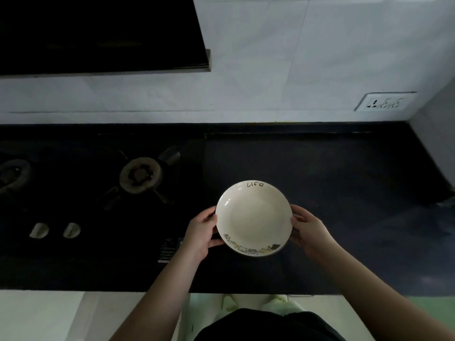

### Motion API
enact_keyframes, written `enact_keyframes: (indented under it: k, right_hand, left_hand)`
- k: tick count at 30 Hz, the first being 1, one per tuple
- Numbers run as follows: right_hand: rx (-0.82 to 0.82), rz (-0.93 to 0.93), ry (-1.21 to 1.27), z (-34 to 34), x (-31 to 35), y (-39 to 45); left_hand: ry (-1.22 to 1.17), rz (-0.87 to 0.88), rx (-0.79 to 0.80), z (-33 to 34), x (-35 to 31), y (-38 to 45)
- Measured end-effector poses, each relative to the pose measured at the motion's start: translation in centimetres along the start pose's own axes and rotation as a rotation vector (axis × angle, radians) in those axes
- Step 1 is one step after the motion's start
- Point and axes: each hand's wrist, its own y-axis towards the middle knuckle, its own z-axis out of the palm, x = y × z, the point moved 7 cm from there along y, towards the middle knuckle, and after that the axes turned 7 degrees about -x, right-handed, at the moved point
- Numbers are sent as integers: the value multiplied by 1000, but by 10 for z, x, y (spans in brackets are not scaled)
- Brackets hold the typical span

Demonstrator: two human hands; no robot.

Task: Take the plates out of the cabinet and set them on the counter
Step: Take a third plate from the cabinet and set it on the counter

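Head view: your left hand and right hand grasp the round cream ceramic plate at nine and three o'clock; "Life" lettering at twelve, cartoon border at six.

"Life" handwritten on plate far rim

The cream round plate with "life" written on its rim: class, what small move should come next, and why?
Probably lower the cream round plate straight down onto the dark counter and let go. The left hand and right hand grip its opposite edges, it sits level, and it is over bare counter to the right of the gas hob burner. Whether it already touches the counter is unclear.
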Motion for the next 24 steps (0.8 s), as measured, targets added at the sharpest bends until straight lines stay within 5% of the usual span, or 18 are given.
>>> enact_keyframes:
  k: [24]
  right_hand:
    - [9, 31, -33, 20, 13, 69]
  left_hand:
    - [41, -49, -164, 16, 2, 62]
